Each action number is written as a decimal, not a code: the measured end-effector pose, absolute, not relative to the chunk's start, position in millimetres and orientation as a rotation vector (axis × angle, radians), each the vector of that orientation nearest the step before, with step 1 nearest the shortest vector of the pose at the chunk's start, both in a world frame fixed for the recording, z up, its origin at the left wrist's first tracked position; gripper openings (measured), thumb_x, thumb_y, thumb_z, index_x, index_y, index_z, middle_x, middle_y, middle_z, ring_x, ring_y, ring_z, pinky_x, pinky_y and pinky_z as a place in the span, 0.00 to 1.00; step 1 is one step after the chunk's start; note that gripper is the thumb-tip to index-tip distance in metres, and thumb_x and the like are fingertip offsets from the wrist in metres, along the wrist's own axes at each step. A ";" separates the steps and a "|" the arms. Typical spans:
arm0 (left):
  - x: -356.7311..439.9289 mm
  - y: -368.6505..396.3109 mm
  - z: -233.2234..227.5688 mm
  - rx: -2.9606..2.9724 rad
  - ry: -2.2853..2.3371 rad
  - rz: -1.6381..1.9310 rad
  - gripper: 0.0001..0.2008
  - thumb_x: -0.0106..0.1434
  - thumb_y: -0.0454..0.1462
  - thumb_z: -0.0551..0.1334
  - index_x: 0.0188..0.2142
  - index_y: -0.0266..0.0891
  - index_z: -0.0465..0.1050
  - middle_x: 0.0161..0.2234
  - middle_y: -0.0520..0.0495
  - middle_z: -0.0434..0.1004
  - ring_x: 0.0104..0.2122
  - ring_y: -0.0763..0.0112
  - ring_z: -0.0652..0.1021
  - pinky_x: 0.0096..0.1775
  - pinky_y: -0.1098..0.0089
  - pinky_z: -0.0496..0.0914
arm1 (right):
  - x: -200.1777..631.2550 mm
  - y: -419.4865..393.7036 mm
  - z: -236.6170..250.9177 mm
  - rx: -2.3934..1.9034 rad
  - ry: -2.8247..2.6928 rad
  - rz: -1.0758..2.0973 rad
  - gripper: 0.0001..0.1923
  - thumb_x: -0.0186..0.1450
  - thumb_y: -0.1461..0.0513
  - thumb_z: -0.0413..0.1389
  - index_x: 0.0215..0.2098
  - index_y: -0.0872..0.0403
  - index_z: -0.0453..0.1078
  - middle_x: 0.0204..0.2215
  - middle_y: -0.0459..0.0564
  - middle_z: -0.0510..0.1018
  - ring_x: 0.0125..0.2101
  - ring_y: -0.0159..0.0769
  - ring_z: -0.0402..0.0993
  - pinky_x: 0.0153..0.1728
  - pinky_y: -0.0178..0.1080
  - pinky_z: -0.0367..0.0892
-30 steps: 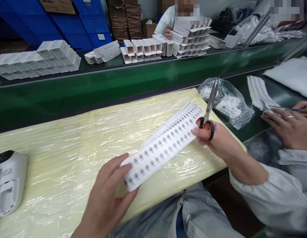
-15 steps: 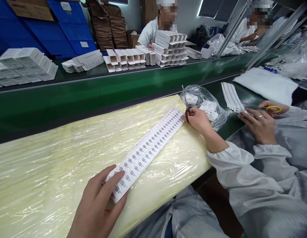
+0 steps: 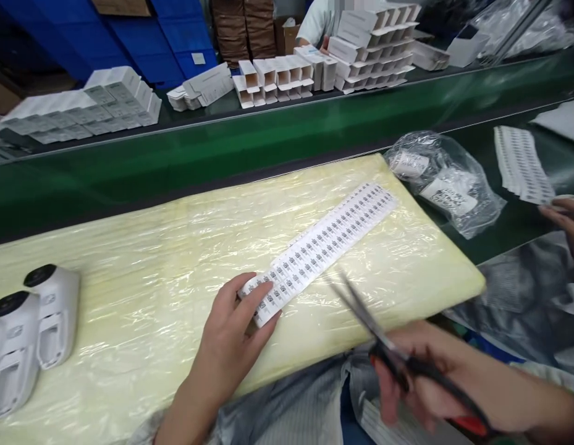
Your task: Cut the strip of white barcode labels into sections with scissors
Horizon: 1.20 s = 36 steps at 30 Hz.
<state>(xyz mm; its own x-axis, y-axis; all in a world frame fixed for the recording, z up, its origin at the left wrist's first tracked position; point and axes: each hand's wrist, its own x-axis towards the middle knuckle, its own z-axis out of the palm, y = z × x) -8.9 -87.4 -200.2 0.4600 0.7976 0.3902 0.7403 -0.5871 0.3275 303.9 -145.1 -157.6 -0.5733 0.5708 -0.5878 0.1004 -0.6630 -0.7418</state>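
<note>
A long white strip of printed labels (image 3: 328,244) lies flat on a yellow pad wrapped in clear film (image 3: 143,259). My left hand (image 3: 231,346) pins the strip's near end with thumb and fingers. My right hand (image 3: 426,383) is low at the pad's front edge, blurred, gripping scissors (image 3: 374,327) with dark blades and red-and-black handles. The blades are parted and point up-left toward the strip, a short way from it.
Two white devices (image 3: 31,334) lie at the pad's left. A clear plastic bag (image 3: 442,179) and more label strips (image 3: 521,164) sit right of the pad, near another person's hand (image 3: 565,219). Beyond runs a green conveyor (image 3: 222,148), then white boxes (image 3: 277,80).
My right hand let go of the strip's far end and swung the scissors down to the pad's front edge. The strip now lies flat. My view shifted left, showing the white devices.
</note>
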 end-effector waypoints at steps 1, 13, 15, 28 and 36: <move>-8.5 -87.8 -199.9 2.582 1.374 0.770 0.15 0.70 0.36 0.60 0.55 0.42 0.69 0.55 0.37 0.68 0.51 0.59 0.76 0.44 0.64 0.78 | 296.5 -152.2 -163.6 -1.193 -1.126 2.415 0.34 0.55 0.34 0.62 0.31 0.58 0.74 0.25 0.55 0.78 0.18 0.27 0.64 0.20 0.31 0.61; -6.7 -88.2 -196.8 2.557 1.392 0.870 0.15 0.69 0.35 0.62 0.54 0.42 0.69 0.54 0.40 0.69 0.51 0.62 0.76 0.48 0.65 0.77 | 255.6 -151.9 -195.2 -1.191 -1.007 2.482 0.40 0.54 0.28 0.56 0.29 0.57 0.67 0.21 0.49 0.76 0.12 0.21 0.58 0.12 0.26 0.52; -5.4 -88.3 -196.0 2.530 1.417 0.905 0.15 0.69 0.35 0.62 0.54 0.42 0.69 0.53 0.40 0.70 0.51 0.62 0.76 0.46 0.66 0.77 | 258.5 -156.1 -194.9 -1.182 -1.017 2.472 0.40 0.54 0.28 0.55 0.30 0.57 0.67 0.21 0.50 0.77 0.12 0.21 0.58 0.12 0.26 0.52; 1.3 -88.2 -193.8 2.520 1.363 0.954 0.14 0.68 0.33 0.63 0.53 0.40 0.70 0.54 0.40 0.69 0.51 0.64 0.75 0.47 0.69 0.76 | 240.3 -137.2 -190.5 -1.145 -0.917 2.474 0.39 0.53 0.29 0.57 0.27 0.56 0.65 0.20 0.48 0.75 0.12 0.21 0.60 0.12 0.25 0.52; -0.5 -88.9 -195.2 2.536 1.358 0.944 0.15 0.68 0.33 0.62 0.54 0.41 0.69 0.55 0.39 0.68 0.52 0.62 0.75 0.46 0.68 0.77 | 240.1 -132.5 -190.0 -1.189 -0.899 2.435 0.37 0.54 0.30 0.58 0.28 0.56 0.65 0.19 0.47 0.75 0.12 0.22 0.59 0.11 0.26 0.51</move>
<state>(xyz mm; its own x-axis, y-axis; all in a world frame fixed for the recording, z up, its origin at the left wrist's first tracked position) -0.5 -88.9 -195.2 0.4050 0.7846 0.4695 0.7136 -0.5922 0.3741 240.1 -132.5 -190.0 -0.6194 0.4981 -0.6068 0.0157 -0.7649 -0.6439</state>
